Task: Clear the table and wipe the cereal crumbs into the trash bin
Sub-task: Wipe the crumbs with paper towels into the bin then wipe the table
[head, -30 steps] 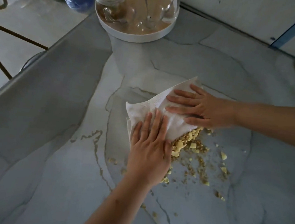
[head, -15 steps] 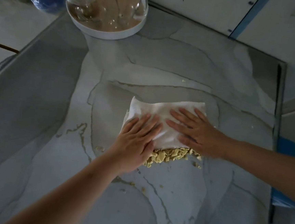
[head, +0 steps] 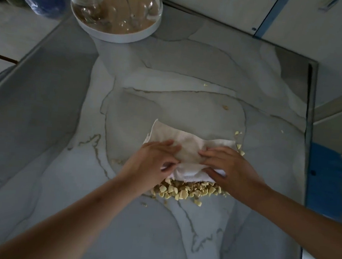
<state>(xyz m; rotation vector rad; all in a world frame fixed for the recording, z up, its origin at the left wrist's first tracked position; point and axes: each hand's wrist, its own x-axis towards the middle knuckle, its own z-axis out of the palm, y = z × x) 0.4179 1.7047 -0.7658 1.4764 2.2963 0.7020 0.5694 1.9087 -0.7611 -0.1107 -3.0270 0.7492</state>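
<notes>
Head view. At the far left corner of the table [head: 41, 138], a round white tray [head: 120, 39] with clear glassware [head: 88, 4] standing on its tan floor. Mid-table, a white cloth [head: 187, 145], near edge bunched and rolled. On its left end, left hand [head: 152, 163], fingers curled, pinching the bunched edge. On its right end, right hand [head: 230, 169], likewise curled and gripping. Just nearer than both hands, against the cloth's near edge, a heap of pale cereal crumbs [head: 185, 191]. A few stray crumbs [head: 238, 139] beside the cloth's far right corner.

White cloth [head: 187, 149] bunched against piled yellow cereal crumbs [head: 183, 191]
</notes>
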